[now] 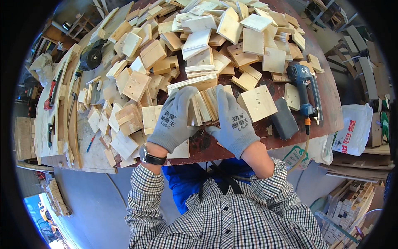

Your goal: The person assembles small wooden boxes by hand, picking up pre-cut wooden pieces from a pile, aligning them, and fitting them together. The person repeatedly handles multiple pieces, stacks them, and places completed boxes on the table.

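Grey knit gloves on left hand (174, 120) and right hand (234, 122). Pale tan plywood squares (207, 106). Reddish-brown bench (327, 95). Blue nail gun (304, 89) at 3 o'clock. Black-and-white checked sleeves (143, 195). Blue apron (186, 182).

White plastic bag (355, 128) with red print hangs at right of frame, beside the table (331, 108) edge. Second white sack (299, 154) with green print sits lower, just left of it.

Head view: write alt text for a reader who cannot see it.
Two gloved hands, left and right, press together a row of small wood blocks standing on edge on a brown table. A heap of blocks lies beyond them, and a blue nail gun lies to the right.
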`<state>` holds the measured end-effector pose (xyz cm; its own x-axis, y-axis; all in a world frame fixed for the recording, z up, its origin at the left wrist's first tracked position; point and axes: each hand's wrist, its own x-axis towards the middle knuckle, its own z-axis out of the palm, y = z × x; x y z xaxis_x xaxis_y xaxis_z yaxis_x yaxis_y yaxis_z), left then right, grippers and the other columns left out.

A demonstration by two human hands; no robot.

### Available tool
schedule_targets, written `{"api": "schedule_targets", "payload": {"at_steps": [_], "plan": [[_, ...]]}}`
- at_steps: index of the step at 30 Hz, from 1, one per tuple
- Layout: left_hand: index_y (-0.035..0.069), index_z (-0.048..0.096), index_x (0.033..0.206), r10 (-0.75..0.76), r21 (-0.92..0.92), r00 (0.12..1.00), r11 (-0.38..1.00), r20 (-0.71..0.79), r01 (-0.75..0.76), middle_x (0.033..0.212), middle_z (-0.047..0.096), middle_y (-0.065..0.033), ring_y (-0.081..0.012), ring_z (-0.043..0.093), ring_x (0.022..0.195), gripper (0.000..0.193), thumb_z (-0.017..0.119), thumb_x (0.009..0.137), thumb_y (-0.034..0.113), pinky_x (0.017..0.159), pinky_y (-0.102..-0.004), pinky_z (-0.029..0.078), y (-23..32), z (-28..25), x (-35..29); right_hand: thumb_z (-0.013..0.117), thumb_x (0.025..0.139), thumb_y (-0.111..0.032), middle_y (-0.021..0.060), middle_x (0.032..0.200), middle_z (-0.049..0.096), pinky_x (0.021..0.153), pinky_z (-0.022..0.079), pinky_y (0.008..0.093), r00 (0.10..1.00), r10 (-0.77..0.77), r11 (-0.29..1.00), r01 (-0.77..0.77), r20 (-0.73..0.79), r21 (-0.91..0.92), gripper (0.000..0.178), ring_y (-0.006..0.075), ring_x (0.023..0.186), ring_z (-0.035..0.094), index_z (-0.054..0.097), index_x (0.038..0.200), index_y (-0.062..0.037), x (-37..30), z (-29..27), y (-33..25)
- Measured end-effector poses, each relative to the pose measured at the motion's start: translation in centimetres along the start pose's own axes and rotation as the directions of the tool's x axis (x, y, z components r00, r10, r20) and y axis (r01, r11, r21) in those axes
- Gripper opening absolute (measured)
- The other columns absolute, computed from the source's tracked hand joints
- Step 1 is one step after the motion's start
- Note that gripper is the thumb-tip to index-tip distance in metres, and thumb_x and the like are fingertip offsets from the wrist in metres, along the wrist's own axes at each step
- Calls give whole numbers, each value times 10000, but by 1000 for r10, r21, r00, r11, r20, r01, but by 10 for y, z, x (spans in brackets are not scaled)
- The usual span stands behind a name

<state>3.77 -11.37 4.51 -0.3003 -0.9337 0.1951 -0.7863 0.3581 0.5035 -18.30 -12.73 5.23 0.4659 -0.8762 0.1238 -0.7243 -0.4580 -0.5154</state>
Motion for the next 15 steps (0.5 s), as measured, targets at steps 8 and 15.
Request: {"api": "schedule_targets", "payload": {"at_steps": [8, 15], "plan": [[8, 210, 1649, 0, 14, 1000, 1000, -13, 0, 1509, 450, -257, -448, 435, 1420, 1259, 941, 661, 284, 1225, -495, 361, 14, 0, 5, 766, 861, -253, 346, 1512, 426, 1151, 444, 491, 993, 82, 988, -93, 89, 125, 1034, 498, 1371, 499, 152, 1609, 111, -4, 7, 4], [31, 286, 1614, -44, 84, 999, 995, -19, 45, 1473, 495, -230, -405, 495, 1376, 1240, 949, 621, 364, 1214, -497, 356, 8, 7, 13, 632, 934, -324, 352, 1527, 440, 1177, 414, 494, 994, 61, 962, -82, 89, 261, 894, 488, 1404, 480, 221, 1582, 135, -4, -1, 14]]}}
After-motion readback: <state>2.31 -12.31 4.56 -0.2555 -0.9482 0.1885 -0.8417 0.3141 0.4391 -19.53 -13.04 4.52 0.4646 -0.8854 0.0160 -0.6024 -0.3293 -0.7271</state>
